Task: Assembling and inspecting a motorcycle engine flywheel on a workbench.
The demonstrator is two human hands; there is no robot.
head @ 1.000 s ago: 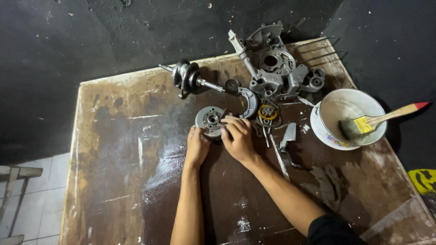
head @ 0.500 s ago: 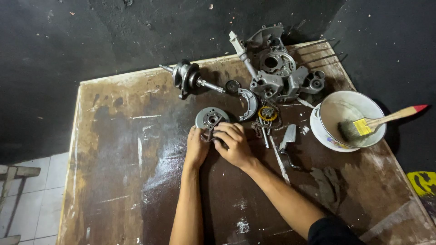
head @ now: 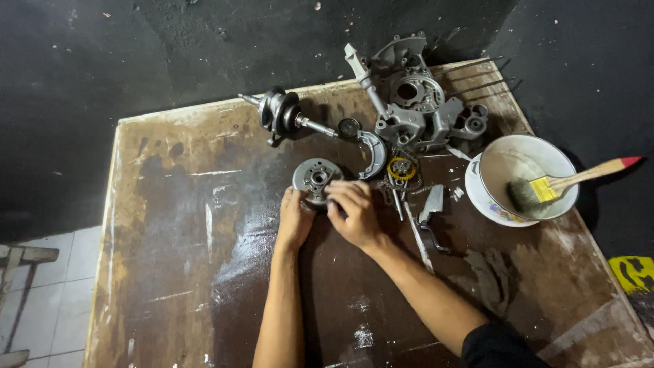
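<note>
Left hand: the left hand [head: 294, 219] lay palm down on the table [head: 170, 259], fingers curled against the near-left edge of the round metal disc [head: 316, 178]; it touched the disc, but whether it gripped it could not be told
Right hand: the right hand [head: 354, 212] lay just beside the left one, fingers bent over the near-right edge of the same disc, pinching at its rim; a firm grasp could not be confirmed
Round metal disc: grey, with a centre hub and small holes, lying flat on the table directly beyond the fingertips of both hands
Curved metal shoe: a curved grey piece [head: 373, 151] sat just beyond the right hand, close to the disc's far-right side
Gear with chain: a yellow-ringed gear with chain [head: 400, 170] lay just to the right of the right hand's fingers, with thin metal rods [head: 415, 238] running back alongside the right wrist
Crankshaft: a crankshaft [head: 285, 113] lay on its side well beyond the left hand, shaft pointing toward the shoe
Engine case: a grey cast engine case [head: 419, 102] sat well beyond the right hand, at the table's far edge
Bowl and brush: 1 white bowl [head: 528, 176] stood well to the right of the right hand, with a paintbrush [head: 565, 184] resting in it, red-tipped handle over the rim
Rag: a dark rag [head: 492, 276] lay to the right of the right forearm
Table: worn brown board, scuffed with pale marks, 2 forearms resting across its near half
</note>
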